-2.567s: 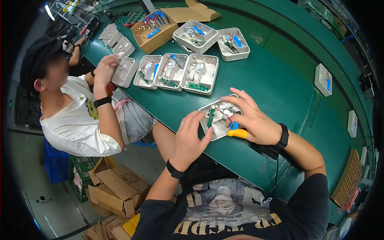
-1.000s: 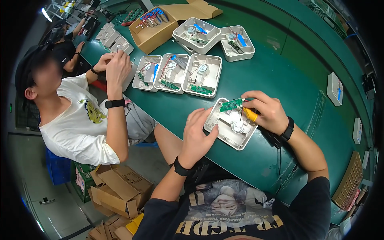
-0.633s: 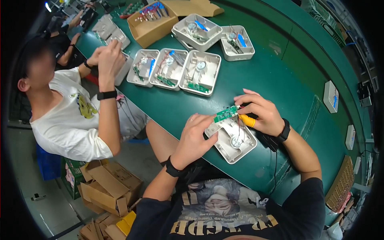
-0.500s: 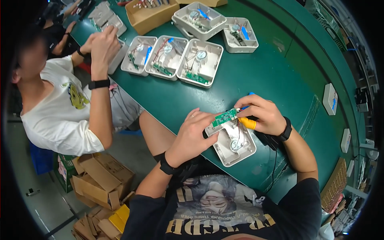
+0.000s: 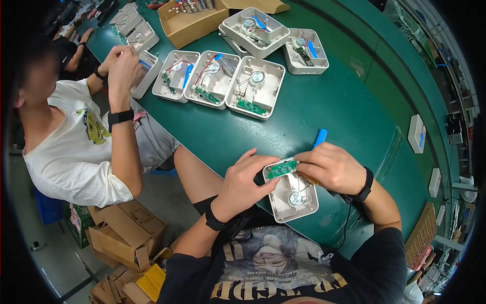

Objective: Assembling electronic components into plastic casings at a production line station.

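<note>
In front of me on the green table lies an open white plastic housing (image 5: 280, 212), with a round speaker (image 5: 296, 198) and thin wires inside. A green circuit board (image 5: 281, 169) sits across its far end, seemingly inside the wall. My left hand (image 5: 246, 178) grips the housing's left side, thumb near the board. With bent fingers my right hand (image 5: 331, 167) pinches the board's right end, where wires meet it; the fingertips partly hide that spot. Yellow shows under these fingers. Just beyond my right hand rests a blue cylindrical battery (image 5: 320, 138).
Several similar housings (image 5: 255, 87) with boards, speakers and blue batteries stand farther off, one stacked on another. Behind them is a cardboard box (image 5: 190, 30) of small cylinders. A co-worker (image 5: 81, 137) at left handles another housing. A black cable (image 5: 347, 223) hangs right of my housing.
The board has gone from being held above the housing down to its far end. My right fingers have closed in on the board's right end, and more of the blue battery shows.
</note>
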Motion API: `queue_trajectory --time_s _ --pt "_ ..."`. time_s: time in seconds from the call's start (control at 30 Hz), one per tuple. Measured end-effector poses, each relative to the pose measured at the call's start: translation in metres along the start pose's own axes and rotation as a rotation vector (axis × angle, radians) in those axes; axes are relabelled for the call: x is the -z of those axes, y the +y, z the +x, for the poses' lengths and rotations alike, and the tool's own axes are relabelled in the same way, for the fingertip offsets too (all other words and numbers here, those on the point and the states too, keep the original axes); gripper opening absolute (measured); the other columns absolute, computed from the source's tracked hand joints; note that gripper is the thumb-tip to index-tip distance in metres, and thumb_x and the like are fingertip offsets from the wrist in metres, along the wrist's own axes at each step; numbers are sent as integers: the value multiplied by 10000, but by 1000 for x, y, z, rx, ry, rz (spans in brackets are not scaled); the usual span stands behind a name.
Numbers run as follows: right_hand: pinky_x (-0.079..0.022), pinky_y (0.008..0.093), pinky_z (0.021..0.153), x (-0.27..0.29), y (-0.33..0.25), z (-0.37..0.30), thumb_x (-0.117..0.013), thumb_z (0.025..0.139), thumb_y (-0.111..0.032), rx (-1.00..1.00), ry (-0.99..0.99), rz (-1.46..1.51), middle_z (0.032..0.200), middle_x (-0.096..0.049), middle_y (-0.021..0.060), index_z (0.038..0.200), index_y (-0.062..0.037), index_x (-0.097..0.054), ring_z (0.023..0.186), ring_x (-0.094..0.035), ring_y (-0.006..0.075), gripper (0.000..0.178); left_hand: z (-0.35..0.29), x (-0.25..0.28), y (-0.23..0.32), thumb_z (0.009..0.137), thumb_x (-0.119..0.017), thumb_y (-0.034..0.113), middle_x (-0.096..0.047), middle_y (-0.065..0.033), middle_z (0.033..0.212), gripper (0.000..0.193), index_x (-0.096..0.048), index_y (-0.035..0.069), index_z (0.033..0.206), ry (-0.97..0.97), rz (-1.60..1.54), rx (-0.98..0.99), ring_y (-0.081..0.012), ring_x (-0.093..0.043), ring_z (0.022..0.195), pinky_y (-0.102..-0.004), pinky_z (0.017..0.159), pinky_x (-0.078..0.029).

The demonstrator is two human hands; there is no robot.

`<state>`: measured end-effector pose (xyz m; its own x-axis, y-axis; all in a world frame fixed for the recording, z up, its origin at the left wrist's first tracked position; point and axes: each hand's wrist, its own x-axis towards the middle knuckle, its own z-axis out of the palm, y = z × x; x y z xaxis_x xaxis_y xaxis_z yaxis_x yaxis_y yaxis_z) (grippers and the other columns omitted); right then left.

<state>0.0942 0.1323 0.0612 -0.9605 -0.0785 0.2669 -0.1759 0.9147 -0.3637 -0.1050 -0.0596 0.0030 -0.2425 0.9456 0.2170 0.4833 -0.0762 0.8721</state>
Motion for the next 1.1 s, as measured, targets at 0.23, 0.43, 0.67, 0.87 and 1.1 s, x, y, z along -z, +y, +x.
queue_trajectory --time_s 0.23,0.43,0.67,0.87,1.1 --pt "-558 382 850 0 -14 -1 -781 845 -128 -7 -88 -131 1127 -719 101 1038 -7 -741 966 -695 258 231 -2 -6 2 804 -893 58 -788 -108 1161 351 -768 45 1131 75 90 -77 -290 -781 996 -436 989 -612" --pt "-543 393 913 -2 -13 2 -763 862 -120 -7 -3 -112 1152 -708 103 1036 -13 -728 1054 -682 262 207 -6 -6 1 805 -898 65 -782 -95 1171 245 -793 52 1026 137 231 -190 -261 -785 964 -342 793 -649" --pt "-535 403 931 -11 -18 2 -756 875 -117 -101 0 -108 1176 -688 106 1058 -14 -705 1080 -671 277 216 -12 -10 8 817 -887 68 -781 -101 1183 219 -796 51 1015 146 281 -184 -263 -783 944 -353 793 -645" --pt "-523 386 911 -14 -21 6 -703 872 -123 -174 -73 -104 1161 -636 104 1010 -15 -690 1066 -617 271 176 -12 -10 11 837 -881 103 -762 -94 1195 219 -796 62 1034 106 371 -212 -267 -768 944 -358 784 -630" --pt "-518 380 898 -18 -20 -2 -670 861 -126 -235 -68 -125 1142 -611 104 927 -14 -681 1071 -592 265 130 -13 -13 15 839 -865 63 -764 -127 1244 199 -814 41 1031 62 404 -131 -284 -761 1007 -374 851 -619"
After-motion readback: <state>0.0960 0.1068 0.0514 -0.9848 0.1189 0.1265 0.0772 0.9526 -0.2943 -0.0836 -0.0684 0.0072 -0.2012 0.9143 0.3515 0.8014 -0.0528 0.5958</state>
